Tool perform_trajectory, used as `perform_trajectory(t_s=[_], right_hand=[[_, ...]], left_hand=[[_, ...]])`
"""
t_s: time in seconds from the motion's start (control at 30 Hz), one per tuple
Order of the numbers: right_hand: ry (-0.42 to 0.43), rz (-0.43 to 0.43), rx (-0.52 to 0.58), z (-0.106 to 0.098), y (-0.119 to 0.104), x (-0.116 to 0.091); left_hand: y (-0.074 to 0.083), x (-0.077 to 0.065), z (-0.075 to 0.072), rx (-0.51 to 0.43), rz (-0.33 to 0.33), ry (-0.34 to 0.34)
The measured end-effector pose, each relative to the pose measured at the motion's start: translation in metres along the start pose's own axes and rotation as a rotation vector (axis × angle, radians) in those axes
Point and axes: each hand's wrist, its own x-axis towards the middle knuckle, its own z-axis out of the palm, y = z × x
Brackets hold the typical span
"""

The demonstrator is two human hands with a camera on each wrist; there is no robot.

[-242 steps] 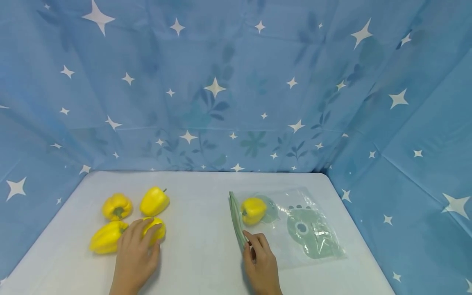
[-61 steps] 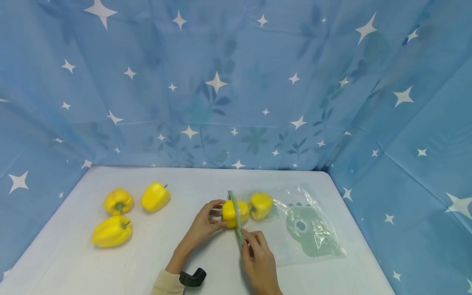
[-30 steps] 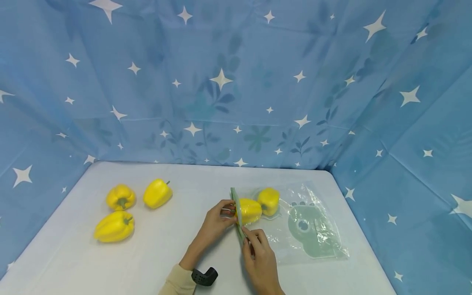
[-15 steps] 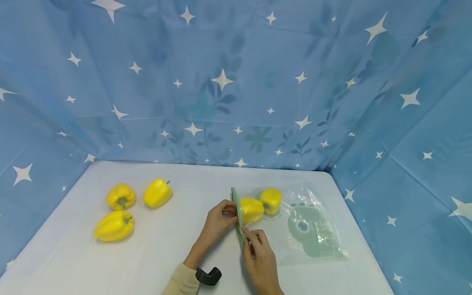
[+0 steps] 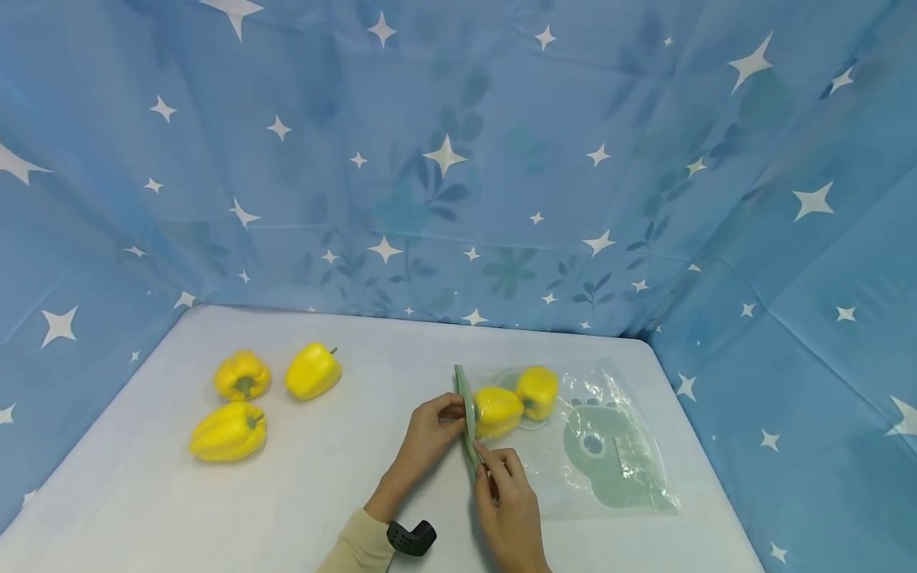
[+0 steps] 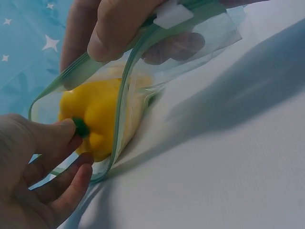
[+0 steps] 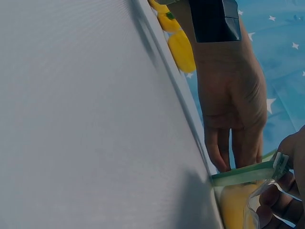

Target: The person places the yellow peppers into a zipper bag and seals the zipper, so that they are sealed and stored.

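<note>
A clear zip bag with a green animal print [image 5: 609, 454] lies on the table, its green-edged mouth facing left. Just inside the mouth sits a yellow bell pepper [image 5: 499, 412]; a second yellow bell pepper [image 5: 537, 392] rests against it, deeper in. My left hand [image 5: 426, 438] reaches into the mouth. In the left wrist view, its thumb and index finger meet at the green stem [image 6: 81, 128] of the nearer pepper. My right hand [image 5: 509, 509] pinches the near end of the bag's edge, beside a white slider [image 6: 172, 14].
Three more yellow bell peppers [image 5: 242, 376] stand grouped at the left of the white table [image 5: 344, 477]. A black device [image 5: 411, 539] is strapped to the left wrist. A blue star-patterned curtain [image 5: 444, 223] surrounds the table's back and sides.
My left hand has brought one pepper from the left group into the bag's mouth and pushed it right, nudging the other pepper deeper. My right hand has kept hold of the bag's edge.
</note>
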Motion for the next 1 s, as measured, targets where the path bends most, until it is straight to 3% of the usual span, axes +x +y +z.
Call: perform_trajectory(t_s=[0.33,0.63,0.77,1.0], right_hand=[[0.001,0.012,0.011,-0.001,0.0,-0.001],[-0.014,0.033,-0.002,0.0,0.0,-0.001],[-0.002,0.02,0.005,0.001,-0.001,0.0],[0.002,-0.002,0.019,0.0,-0.001,0.001]], left_hand=[[-0.004,0.002,0.003,-0.014,0.013,-0.087],[-0.004,0.001,-0.004,-0.001,0.029,-0.151],[-0.003,0.0,-0.01,0.1,0.073,-0.117],[-0.001,0.002,-0.025,0.295,0.176,0.028]])
